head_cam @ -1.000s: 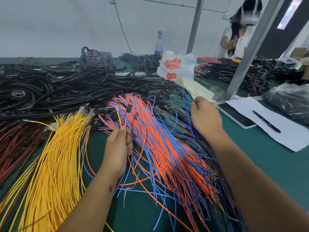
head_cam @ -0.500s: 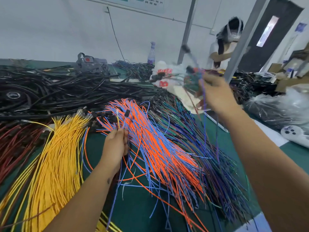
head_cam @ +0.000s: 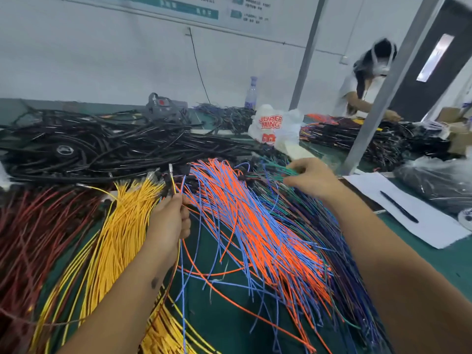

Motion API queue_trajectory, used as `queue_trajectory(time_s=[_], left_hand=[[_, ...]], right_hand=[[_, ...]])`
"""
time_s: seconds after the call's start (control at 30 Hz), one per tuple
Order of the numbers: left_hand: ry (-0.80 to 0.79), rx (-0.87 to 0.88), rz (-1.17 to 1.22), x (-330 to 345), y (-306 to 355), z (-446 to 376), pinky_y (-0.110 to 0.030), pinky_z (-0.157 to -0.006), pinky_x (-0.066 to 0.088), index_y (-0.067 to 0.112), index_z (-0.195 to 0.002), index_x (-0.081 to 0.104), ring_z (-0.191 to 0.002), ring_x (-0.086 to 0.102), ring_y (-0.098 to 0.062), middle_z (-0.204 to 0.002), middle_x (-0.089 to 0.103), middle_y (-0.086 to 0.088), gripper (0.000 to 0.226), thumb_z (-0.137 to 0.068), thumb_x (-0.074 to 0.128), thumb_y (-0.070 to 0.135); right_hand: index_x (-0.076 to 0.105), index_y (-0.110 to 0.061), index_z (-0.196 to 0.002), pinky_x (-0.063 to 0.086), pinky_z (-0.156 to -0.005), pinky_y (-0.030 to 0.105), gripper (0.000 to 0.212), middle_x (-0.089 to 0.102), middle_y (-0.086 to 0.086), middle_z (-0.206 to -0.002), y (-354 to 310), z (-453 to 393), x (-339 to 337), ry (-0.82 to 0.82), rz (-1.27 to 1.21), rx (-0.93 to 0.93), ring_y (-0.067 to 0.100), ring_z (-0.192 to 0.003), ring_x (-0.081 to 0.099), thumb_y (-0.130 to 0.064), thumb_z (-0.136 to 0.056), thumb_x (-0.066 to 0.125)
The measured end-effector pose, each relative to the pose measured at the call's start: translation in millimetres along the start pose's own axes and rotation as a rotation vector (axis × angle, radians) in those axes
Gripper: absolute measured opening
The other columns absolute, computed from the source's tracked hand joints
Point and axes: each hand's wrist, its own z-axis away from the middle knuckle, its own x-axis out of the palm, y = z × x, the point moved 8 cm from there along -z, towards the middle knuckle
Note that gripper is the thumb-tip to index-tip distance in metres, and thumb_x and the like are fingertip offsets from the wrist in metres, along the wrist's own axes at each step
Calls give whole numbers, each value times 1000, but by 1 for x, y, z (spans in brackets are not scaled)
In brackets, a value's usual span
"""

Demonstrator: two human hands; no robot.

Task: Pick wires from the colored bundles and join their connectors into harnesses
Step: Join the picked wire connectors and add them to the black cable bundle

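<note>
Two hands in view over the green tabletop [head_cam: 224, 325]. My left hand [head_cam: 169, 221] is clamped on a few thin wires: a yellow wire [head_cam: 173, 183] and a blue wire [head_cam: 181, 187] rise upright out of the pinch between thumb and fingers, the yellow one ending in a small metal terminal, and their tails run down past my wrist. My right hand [head_cam: 310, 176] reaches into the far end of the dark green and purple wire bundle [head_cam: 319, 241], fingers curled down onto the green strands near their connector ends; whether a single wire is actually gripped I cannot tell.

Bundles lie side by side, fanned toward me: dark red wire bundle [head_cam: 33, 238] far left, yellow wire bundle [head_cam: 120, 233] next to it, orange and blue wire bundle [head_cam: 258, 231] between my hands, green-purple under my right forearm. Black cable heap [head_cam: 102, 146] lies beyond them. White paper sheet [head_cam: 408, 208] with a black pen [head_cam: 398, 206] on it lies right. White printed plastic bag [head_cam: 274, 126] stands behind.
</note>
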Motion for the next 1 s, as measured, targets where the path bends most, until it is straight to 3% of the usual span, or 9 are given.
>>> queue_trajectory(time_s=[0.1, 0.17, 0.3, 0.37, 0.47, 0.63, 0.8, 0.9, 1.0], left_hand=[[-36, 4, -19, 7, 1, 1, -10, -36, 15, 15, -75, 46, -31, 18, -4, -40, 29, 10, 32, -104, 34, 19], [-60, 1, -32, 13, -1, 4, -11, -35, 15, 14, -76, 45, -31, 19, -4, -40, 30, 11, 31, -105, 33, 19], [-86, -32, -42, 22, -9, 9, -11, -36, 14, 13, -78, 45, -32, 18, -5, -42, 29, 9, 30, -105, 33, 21], [-92, -59, -52, 24, -17, 10, -11, -38, 14, 13, -79, 45, -32, 17, -5, -43, 28, 8, 30, -105, 34, 22], [-79, -94, -51, 23, -31, 8, -10, -37, 14, 13, -77, 46, -31, 18, -5, -41, 28, 9, 32, -105, 33, 21], [-65, -108, -78, 17, -46, 2, -14, -35, 15, 13, -77, 48, -33, 19, -6, -43, 28, 8, 33, -105, 32, 21], [-76, -103, -68, 19, -45, 2, -13, -35, 16, 13, -77, 48, -32, 20, -6, -42, 28, 9, 32, -105, 32, 20], [-75, -122, -16, 19, -42, 4, -10, -37, 15, 13, -79, 51, -32, 19, -5, -42, 26, 9, 32, -104, 34, 20], [-69, -144, 80, 12, -37, 5, -8, -36, 14, 12, -82, 55, -30, 18, -4, -43, 25, 9, 31, -104, 36, 22]], right_hand=[[67, -10, -83, 32, -53, 27, 3, 52, 2, -59, -3, -8, -16, 75, 93, -31, 17, -56, 43, -13, -85, 67], [69, -1, -92, 34, -61, 30, 20, 58, 10, -69, -3, -14, -34, 209, 4, -74, 21, -63, 47, -19, -91, 60], [60, -28, -122, 47, -78, 37, 28, 69, 3, -94, 0, 13, -61, 637, -135, -209, 24, -87, 61, -30, -98, 45], [59, -21, -114, 49, -70, 41, 25, 63, 9, -81, 10, 4, -33, 394, 7, -166, 32, -77, 60, -35, -100, 44], [59, -11, -88, 47, -54, 32, 25, 59, 12, -70, 41, -2, 10, -78, -23, 95, 31, -60, 61, -30, -101, 48], [62, 5, -99, 35, -56, 29, 28, 57, 17, -81, 45, -11, -22, 88, -246, 167, 25, -60, 51, -20, -99, 48], [60, -7, -107, 48, -49, 26, 23, 66, 14, -74, 3, -5, -50, 147, -670, 56, 25, -51, 59, -18, -101, 41], [55, -16, -99, 31, -35, 17, 14, 69, 11, -68, -16, 1, -27, -10, -868, 114, 23, -41, 48, -24, -98, 44], [47, -17, -84, 22, -37, 13, 24, 67, 13, -66, -23, 14, 36, -276, -957, 292, 13, -32, 30, -38, -94, 45]])
